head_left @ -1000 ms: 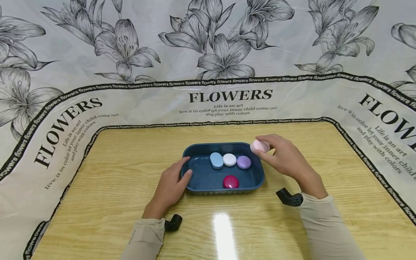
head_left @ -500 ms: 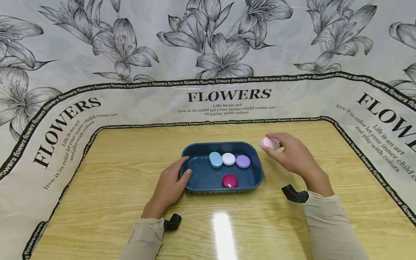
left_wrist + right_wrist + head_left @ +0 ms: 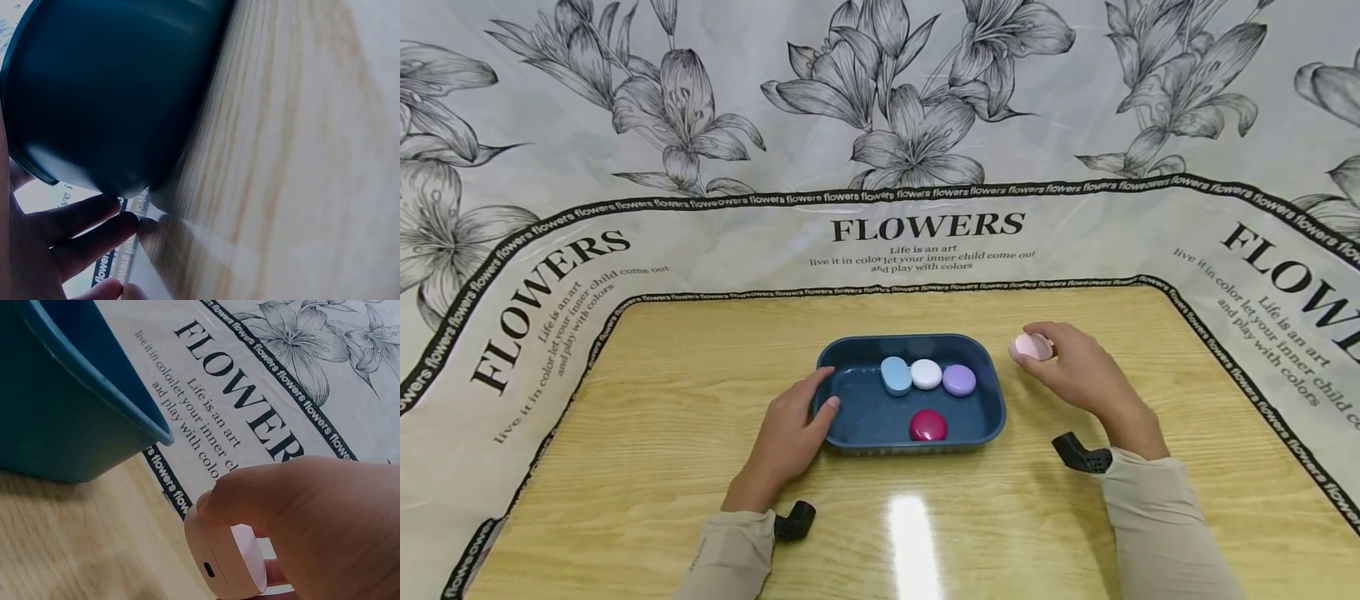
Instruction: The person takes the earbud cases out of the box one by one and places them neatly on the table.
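Observation:
My right hand (image 3: pixel 1090 379) pinches a pink earbud case (image 3: pixel 1032 347) between thumb and fingers, just right of the blue bin (image 3: pixel 880 429). A small port and a seam show on the case in the right wrist view. At the bin's left end, my left hand (image 3: pixel 786 437) holds the rim, its thumb over the edge and other fingers along the outside wall. Inside the bin, a light blue case (image 3: pixel 896 377), a white case (image 3: pixel 926 375) and a purple case (image 3: pixel 958 381) form a row, with a shiny dark red round case (image 3: pixel 928 426) near the front wall.
Beneath everything is a wood-grain table (image 3: pixel 647 450). A floral cloth (image 3: pixel 715 242) printed with lettering borders the table at the back and both sides. Black camera mounts (image 3: pixel 793 521) sit on both wrists.
My right hand has carried the pink earbud case from over the bin's right corner out to the right and lower, beside the bin. The left hand stays at the rim.

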The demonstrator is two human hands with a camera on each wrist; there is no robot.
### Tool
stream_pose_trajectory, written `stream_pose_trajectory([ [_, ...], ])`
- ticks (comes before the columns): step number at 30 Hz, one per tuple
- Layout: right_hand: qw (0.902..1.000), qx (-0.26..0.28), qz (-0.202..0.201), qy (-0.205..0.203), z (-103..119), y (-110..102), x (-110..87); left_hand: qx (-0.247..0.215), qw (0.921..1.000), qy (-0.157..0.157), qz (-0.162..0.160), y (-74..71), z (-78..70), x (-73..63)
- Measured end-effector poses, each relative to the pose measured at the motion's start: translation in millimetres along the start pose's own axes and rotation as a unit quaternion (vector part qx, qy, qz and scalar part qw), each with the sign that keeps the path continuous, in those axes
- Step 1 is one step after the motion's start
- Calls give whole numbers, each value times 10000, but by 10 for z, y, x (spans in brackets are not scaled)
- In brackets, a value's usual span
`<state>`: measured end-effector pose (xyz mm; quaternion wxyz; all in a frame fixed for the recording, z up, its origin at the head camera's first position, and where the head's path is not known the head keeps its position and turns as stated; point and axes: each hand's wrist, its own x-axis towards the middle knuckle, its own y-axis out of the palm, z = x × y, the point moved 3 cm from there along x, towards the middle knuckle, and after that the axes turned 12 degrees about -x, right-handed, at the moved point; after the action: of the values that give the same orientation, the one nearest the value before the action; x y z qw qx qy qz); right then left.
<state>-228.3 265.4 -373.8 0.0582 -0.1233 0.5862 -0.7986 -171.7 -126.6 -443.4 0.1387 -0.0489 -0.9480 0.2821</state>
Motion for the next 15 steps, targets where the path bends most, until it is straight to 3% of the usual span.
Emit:
stream_pose_trajectory([
  [15,9988,-85,385,303,-155,193,9,-12,10000,53,-24,-3,2,-2],
])
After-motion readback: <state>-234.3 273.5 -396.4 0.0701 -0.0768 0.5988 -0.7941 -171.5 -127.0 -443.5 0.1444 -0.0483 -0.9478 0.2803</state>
